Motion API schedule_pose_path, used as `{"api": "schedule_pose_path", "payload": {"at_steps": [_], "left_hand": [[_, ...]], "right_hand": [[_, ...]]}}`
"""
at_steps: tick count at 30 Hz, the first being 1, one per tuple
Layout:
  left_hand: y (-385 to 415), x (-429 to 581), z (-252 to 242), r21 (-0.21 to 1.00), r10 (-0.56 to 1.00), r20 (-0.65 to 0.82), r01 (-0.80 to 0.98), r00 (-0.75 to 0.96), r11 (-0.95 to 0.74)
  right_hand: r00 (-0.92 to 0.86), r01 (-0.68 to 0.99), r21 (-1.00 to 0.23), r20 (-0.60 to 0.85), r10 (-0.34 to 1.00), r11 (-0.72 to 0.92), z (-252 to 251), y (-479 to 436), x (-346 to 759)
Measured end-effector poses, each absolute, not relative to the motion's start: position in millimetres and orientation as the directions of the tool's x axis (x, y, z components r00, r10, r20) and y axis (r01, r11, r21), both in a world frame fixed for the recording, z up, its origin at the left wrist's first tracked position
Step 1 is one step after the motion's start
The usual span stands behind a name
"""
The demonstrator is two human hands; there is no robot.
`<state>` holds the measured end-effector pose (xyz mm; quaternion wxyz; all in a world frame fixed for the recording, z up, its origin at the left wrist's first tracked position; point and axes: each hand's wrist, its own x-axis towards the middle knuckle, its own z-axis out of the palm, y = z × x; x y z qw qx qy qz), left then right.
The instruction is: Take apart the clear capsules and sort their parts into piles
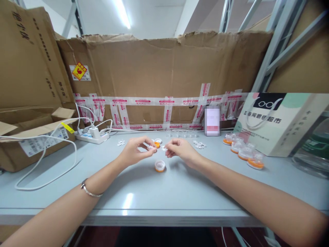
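My left hand (138, 149) pinches a small whitish piece (151, 147) between thumb and fingertips; its exact kind is too small to make out. Facing it, my right hand (181, 151) is closed on a small flat white piece (164, 148). Both hands hover over the table, their fingertips a short gap apart. Below them stands a round white cup with an orange base (159, 166). Partly hidden behind the left fingertips are an orange ring part (156, 144) and a white ring (158, 140).
Small white pieces lie in piles at left (121, 142) and right (199, 144). Clear round parts (183, 133) line the back. Several orange-based clear containers (246, 152) stand at right by a paper bag (272, 120). A phone (212, 120), power strip (92, 136) and open carton (33, 137) surround the workspace.
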<state>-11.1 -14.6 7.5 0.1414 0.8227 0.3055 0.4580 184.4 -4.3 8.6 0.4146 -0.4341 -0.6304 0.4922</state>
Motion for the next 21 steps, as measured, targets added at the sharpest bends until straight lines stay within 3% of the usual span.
{"api": "schedule_pose_path", "payload": {"at_steps": [8, 14, 21], "left_hand": [[-5.2, -15.2, 4.5, 0.544, 0.701, 0.593, 0.445, 0.396, -0.712], [-2.5, -15.7, 3.4, 0.480, 0.652, 0.638, 0.451, 0.410, -0.753], [0.5, -16.6, 0.4, 0.392, 0.590, 0.681, 0.465, 0.433, -0.794]], "right_hand": [[-0.074, 0.201, -0.949, 0.231, 0.970, 0.241, 5.7, 41.2, 220.3], [-0.111, 0.464, -0.820, 0.322, 0.940, 0.335, -13.3, 66.9, 238.8], [-0.101, 0.539, -0.773, 0.334, 0.937, 0.334, -18.6, 66.8, 233.6]]}}
